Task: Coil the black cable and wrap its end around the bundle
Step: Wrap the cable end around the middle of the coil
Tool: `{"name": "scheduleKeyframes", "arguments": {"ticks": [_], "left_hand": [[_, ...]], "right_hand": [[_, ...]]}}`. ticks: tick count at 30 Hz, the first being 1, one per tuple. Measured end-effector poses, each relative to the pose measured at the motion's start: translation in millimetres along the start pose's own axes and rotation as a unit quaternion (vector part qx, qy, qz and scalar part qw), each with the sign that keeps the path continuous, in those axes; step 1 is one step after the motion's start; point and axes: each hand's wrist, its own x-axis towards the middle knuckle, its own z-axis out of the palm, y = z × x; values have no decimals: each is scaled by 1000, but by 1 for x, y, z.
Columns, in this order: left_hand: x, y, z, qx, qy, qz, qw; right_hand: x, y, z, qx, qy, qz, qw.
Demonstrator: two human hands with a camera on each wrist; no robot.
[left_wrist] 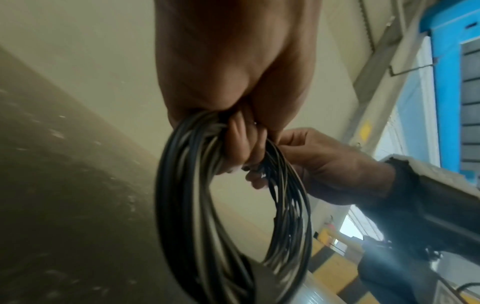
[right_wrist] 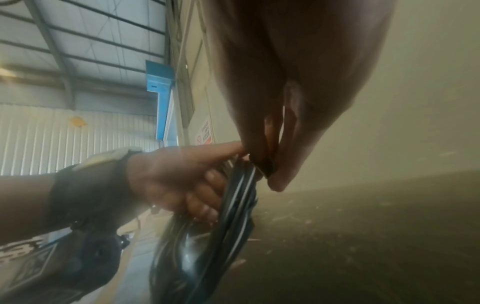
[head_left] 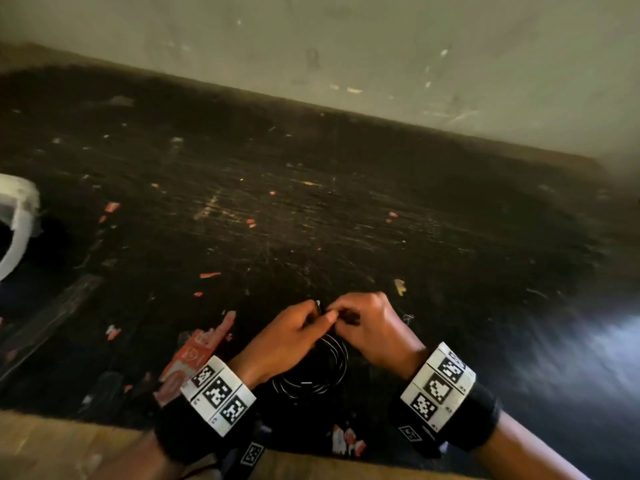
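Note:
The black cable (head_left: pixel 320 372) hangs as a coil of several loops between my two wrists, above the near edge of the dark worktop. My left hand (head_left: pixel 294 336) grips the top of the coil (left_wrist: pixel 192 185) with curled fingers. My right hand (head_left: pixel 367 323) meets it from the right and pinches the cable end (right_wrist: pixel 265 164) against the top of the bundle (right_wrist: pixel 233 216). In the left wrist view my right hand (left_wrist: pixel 324 162) touches the coil's right side. In the right wrist view my left hand (right_wrist: pixel 182 181) holds the loops. The tip of the cable end is hidden by fingers.
The worktop (head_left: pixel 311 209) is black, scratched and dotted with red scraps. A torn red label (head_left: pixel 197 351) lies left of my left wrist. A white curved object (head_left: pixel 17 223) sits at the left edge. A pale wall (head_left: pixel 381 46) bounds the far side.

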Motion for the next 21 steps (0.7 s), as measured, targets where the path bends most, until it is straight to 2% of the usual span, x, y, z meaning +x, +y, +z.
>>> {"name": "scheduleKeyframes", "arguments": {"ticks": [4, 7, 11, 14, 16, 18, 21], "left_hand": [[13, 14, 24, 44, -17, 50, 998], [20, 24, 45, 55, -9, 81, 995], [32, 41, 73, 58, 11, 87, 994], [47, 57, 92, 61, 46, 83, 994], [55, 69, 100, -11, 62, 35, 997], [60, 83, 109, -118, 36, -43, 991], [66, 101, 116, -195, -10, -77, 978]], "right_hand": [[-22, 10, -23, -10, 43, 22, 999], [-31, 20, -30, -9, 108, 84, 990], [-28, 34, -53, 79, 159, 208, 962], [-28, 50, -75, 151, 200, 269, 930], [-32, 56, -90, 240, 201, 262, 913], [-42, 65, -110, 340, 165, 210, 902], [-59, 77, -138, 381, 76, 135, 911]]}}
